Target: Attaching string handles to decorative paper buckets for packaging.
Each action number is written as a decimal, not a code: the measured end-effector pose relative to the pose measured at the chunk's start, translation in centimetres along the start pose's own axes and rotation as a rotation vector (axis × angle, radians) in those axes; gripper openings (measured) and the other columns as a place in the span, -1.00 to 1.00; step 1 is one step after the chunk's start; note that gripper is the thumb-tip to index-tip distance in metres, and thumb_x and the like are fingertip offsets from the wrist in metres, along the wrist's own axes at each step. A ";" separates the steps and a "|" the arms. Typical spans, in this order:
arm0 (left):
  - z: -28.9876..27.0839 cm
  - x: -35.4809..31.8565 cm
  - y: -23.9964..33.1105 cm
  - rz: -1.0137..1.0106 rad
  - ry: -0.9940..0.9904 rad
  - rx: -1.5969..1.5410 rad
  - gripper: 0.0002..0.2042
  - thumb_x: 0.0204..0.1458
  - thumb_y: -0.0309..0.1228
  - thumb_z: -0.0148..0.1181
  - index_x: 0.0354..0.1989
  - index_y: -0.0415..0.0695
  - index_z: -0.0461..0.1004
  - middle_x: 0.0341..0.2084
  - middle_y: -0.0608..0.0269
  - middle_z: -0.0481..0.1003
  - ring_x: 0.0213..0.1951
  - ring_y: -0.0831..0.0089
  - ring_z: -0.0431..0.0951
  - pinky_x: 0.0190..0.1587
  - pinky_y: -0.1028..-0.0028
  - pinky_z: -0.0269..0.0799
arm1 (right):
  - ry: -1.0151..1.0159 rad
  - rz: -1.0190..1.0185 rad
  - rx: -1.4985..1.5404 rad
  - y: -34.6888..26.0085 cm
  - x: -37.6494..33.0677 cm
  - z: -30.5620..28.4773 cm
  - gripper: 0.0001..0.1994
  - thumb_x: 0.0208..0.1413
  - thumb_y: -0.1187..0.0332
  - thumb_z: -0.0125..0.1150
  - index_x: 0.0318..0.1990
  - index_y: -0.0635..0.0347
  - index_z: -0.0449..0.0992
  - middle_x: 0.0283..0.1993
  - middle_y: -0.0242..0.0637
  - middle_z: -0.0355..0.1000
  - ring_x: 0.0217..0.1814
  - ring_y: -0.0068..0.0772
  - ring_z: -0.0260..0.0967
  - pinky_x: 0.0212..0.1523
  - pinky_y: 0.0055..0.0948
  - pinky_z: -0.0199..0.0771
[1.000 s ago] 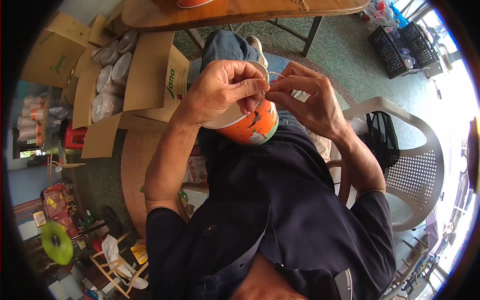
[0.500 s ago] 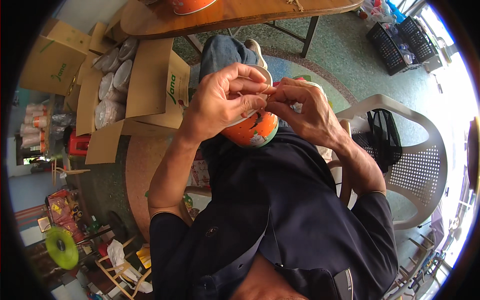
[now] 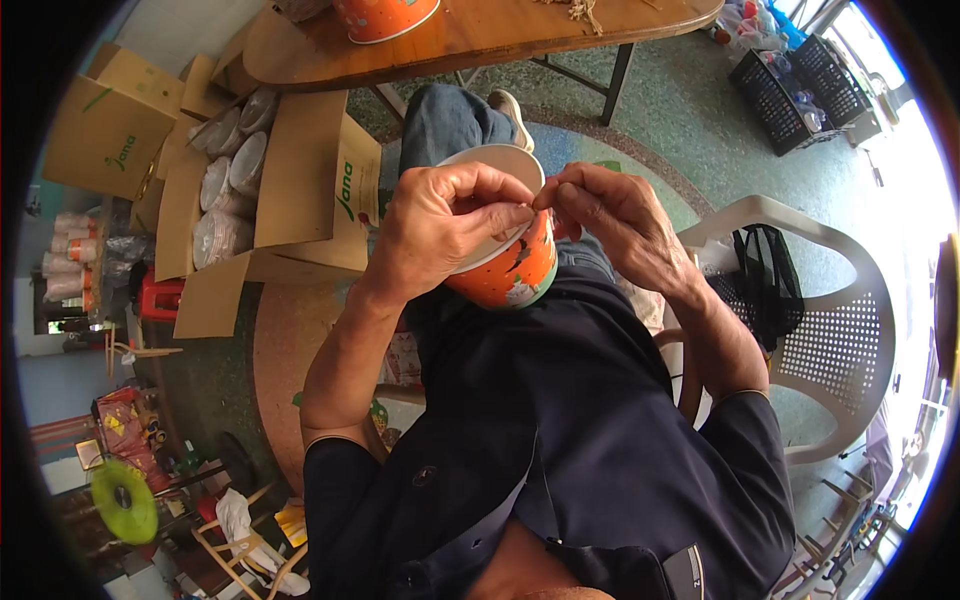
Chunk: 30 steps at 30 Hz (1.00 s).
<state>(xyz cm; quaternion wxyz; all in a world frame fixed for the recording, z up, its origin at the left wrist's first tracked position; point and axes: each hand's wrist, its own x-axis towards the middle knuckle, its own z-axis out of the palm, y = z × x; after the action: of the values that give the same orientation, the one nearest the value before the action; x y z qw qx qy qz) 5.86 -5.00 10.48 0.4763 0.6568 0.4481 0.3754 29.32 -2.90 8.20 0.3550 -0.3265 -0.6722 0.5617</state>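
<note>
An orange paper bucket (image 3: 510, 275) with a white inside and dark printed figures rests on my lap, its open mouth tilted upward. Over its rim my left hand (image 3: 445, 225) is closed, thumb and fingertips pinched together. My right hand (image 3: 625, 215) is pinched too, its fingertips almost meeting the left ones at the bucket's right rim. Something tiny and brownish shows between the fingertips, too small to name. What lies inside the bucket is mostly hidden by my left hand.
Ahead stands a wooden table (image 3: 520, 45) bearing another orange bucket (image 3: 385, 18) and some brownish strands (image 3: 583, 12). An open cardboard box (image 3: 305, 175) with plastic-wrapped stacked cups is at the left. A pale plastic chair (image 3: 835, 330) holds a black mesh bag (image 3: 768, 285); black crates (image 3: 800, 95) stand far right.
The right hand has turned slightly and its fingers have drawn up a little. More of the bucket's white mouth shows now. The view has shifted slightly.
</note>
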 end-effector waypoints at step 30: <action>1.7 -0.2 -0.2 0.044 0.182 -0.029 -0.95 0.24 -0.58 0.31 -0.19 -0.30 0.61 -0.36 0.24 0.68 -0.27 0.58 0.68 -0.17 0.53 0.63 | 0.043 0.076 0.018 0.3 -0.3 0.6 -0.77 0.34 0.30 0.30 -0.08 0.34 0.61 -0.42 -0.57 0.44 -0.39 -0.81 0.22 -0.38 -0.61 0.29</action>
<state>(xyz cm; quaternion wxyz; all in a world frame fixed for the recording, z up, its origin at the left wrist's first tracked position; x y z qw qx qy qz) 7.30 -5.64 9.83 0.4349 0.6226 0.4696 0.4503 28.94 -3.39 7.79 0.3506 -0.3606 -0.6465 0.5737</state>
